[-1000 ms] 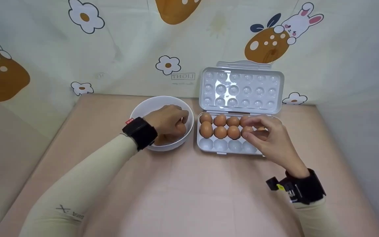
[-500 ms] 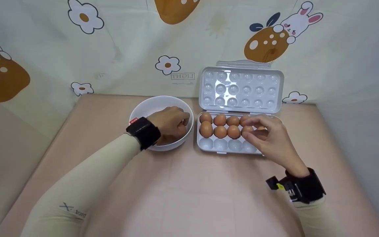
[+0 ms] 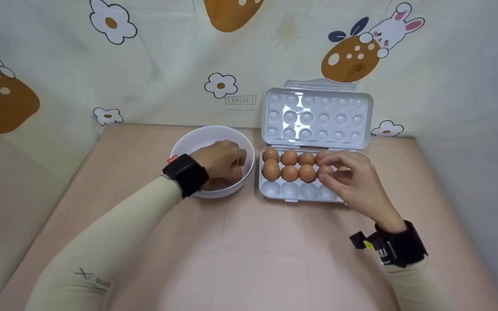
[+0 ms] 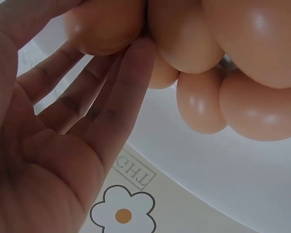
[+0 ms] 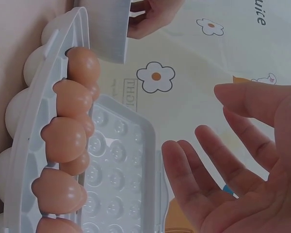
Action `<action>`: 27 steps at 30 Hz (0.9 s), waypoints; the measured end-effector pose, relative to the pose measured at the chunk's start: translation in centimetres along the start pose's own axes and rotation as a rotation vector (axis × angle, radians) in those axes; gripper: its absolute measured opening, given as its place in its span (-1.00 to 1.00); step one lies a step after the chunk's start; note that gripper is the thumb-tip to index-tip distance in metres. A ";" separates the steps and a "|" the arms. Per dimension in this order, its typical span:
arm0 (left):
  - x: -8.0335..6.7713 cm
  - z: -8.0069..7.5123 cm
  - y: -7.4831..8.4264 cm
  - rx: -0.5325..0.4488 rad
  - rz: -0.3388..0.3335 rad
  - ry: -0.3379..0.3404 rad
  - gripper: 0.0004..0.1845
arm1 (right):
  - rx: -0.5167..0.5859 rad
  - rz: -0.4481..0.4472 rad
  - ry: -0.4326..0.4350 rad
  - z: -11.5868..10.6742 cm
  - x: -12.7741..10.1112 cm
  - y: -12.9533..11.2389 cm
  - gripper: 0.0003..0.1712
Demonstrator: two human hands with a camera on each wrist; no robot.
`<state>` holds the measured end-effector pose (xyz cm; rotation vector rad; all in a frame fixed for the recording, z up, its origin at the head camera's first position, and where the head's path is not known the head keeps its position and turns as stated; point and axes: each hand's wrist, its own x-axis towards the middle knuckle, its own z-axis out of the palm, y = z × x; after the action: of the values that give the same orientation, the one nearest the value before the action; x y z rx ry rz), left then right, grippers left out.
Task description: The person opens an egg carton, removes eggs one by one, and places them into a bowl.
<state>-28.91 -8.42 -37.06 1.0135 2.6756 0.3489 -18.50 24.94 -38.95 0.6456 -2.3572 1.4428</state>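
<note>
My left hand [image 3: 221,160] reaches down into a white bowl [image 3: 188,144]. In the left wrist view its thumb and fingers are curled about a brown egg [image 4: 106,26], among several other eggs [image 4: 199,102] in the bowl. To the right stands a white plastic egg box [image 3: 290,199] with its lid raised. Brown eggs [image 3: 289,173] fill the visible cups of the back two rows; the visible front cups hold none. Over the box's right part hovers my right hand [image 3: 357,181], fingers loosely bent and holding nothing. It hides the cups at that end.
The dimpled lid [image 3: 324,116] leans back near the patterned cloth backdrop [image 3: 167,65]. Bowl and box stand side by side, with a narrow gap between them, on a pale pink tabletop [image 3: 249,250].
Inside the bowl my left hand has shifted slightly, first rightward and then a little back left. My right hand and the egg box have stayed where they were.
</note>
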 end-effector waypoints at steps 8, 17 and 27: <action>-1.5 -1.2 0.3 -0.117 -0.098 -0.025 -0.67 | -0.015 -0.041 -0.028 0.4 0.3 0.1 -0.59; -3.0 -1.8 0.9 -0.136 -0.035 0.128 -0.63 | -0.171 -0.027 -0.131 1.0 1.5 -0.1 -0.53; -4.0 -0.8 2.1 -0.175 0.070 0.290 -0.58 | -0.382 -0.107 -0.309 2.2 4.3 0.0 -0.44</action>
<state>-24.99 -9.67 -35.02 1.0752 2.7995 0.7845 -22.26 22.06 -37.87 0.9204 -2.6800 0.8603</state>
